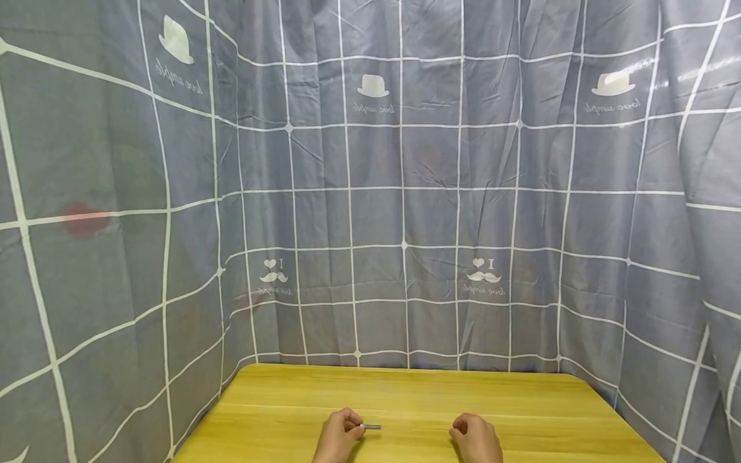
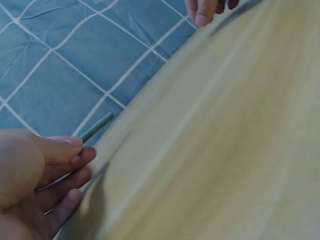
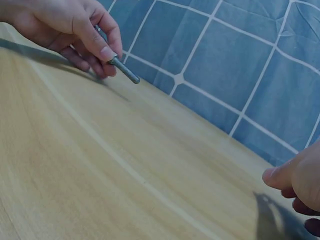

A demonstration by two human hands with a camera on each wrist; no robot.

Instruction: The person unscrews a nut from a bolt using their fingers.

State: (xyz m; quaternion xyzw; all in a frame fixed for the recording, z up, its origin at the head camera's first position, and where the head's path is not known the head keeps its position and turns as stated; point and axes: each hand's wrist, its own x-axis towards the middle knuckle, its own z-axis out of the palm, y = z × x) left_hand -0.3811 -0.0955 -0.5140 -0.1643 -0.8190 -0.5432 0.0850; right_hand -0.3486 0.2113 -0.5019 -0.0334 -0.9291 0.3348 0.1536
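Note:
A grey metal threaded bolt (image 2: 97, 127) is pinched between the thumb and fingers of my left hand (image 1: 338, 436). Its threaded shank points toward the right in the head view, above the yellow wood-grain table (image 1: 405, 399). My fingers hide the other end of the bolt (image 3: 125, 70). Across from it, my right hand (image 1: 477, 439) hovers over the table with loosely curled fingers. In the right wrist view, the thumb of that right hand (image 3: 302, 177) sits apart from the fingers below, and nothing is visible between them.
A grey curtain (image 1: 428, 212) with white grid lines hangs behind the table and along both sides. The table's back edge runs close to the curtain. Both hands cast shadows on the tabletop.

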